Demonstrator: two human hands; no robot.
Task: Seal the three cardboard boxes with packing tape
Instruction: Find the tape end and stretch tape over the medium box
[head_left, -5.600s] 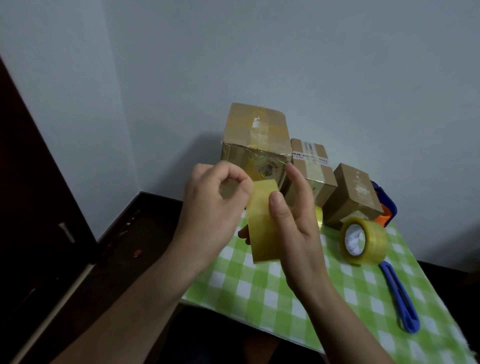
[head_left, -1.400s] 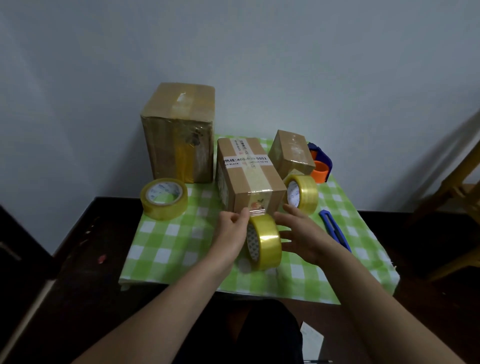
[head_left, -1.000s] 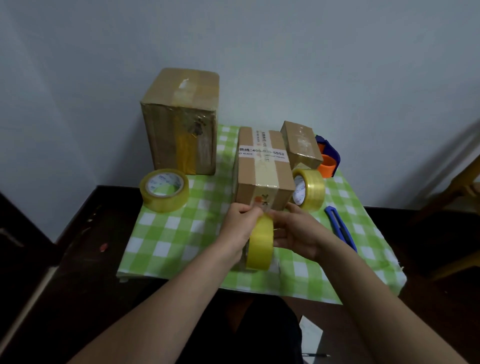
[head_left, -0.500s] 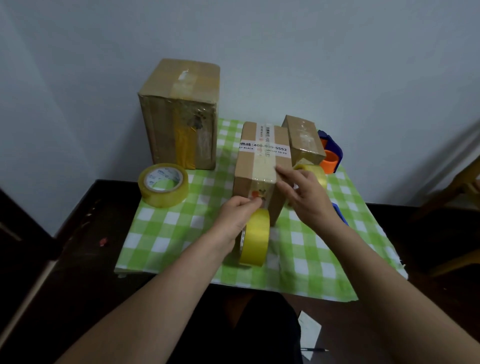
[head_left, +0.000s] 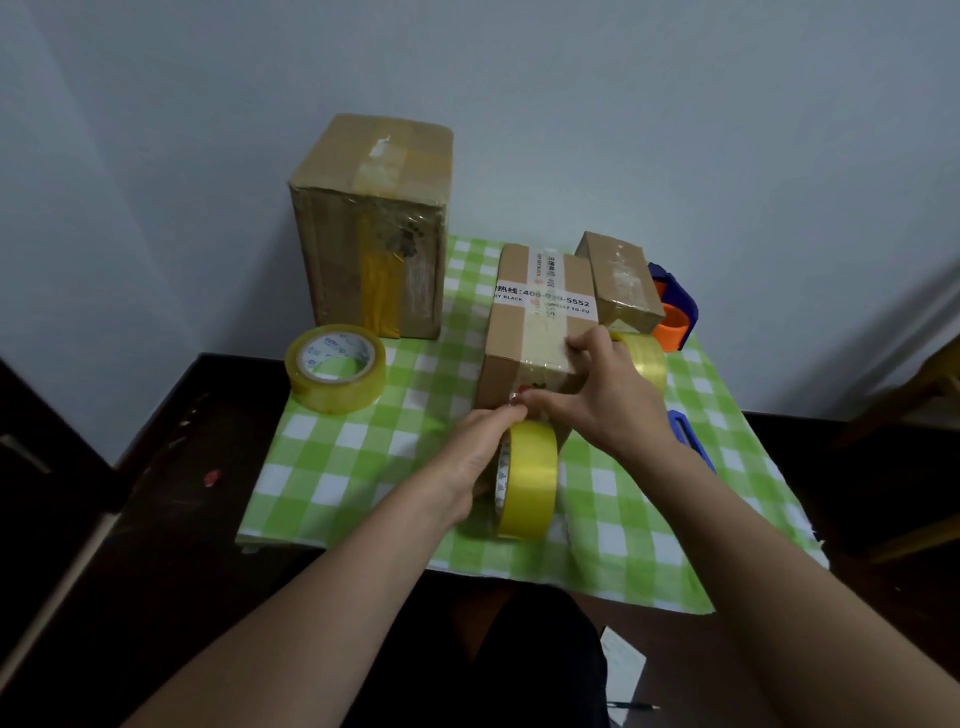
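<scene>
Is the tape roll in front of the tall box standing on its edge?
No, that tape roll lies flat on the checked cloth, its opening facing up.

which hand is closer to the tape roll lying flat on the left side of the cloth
Left. The left hand holds the upright tape roll to the right of the flat roll; the right hand is farther right, pressing on the middle box.

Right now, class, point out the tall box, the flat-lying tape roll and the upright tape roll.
tall box (head_left: 363, 270), head view, front face.
flat-lying tape roll (head_left: 337, 392), head view, outer wall.
upright tape roll (head_left: 532, 478), head view, outer band.
</scene>
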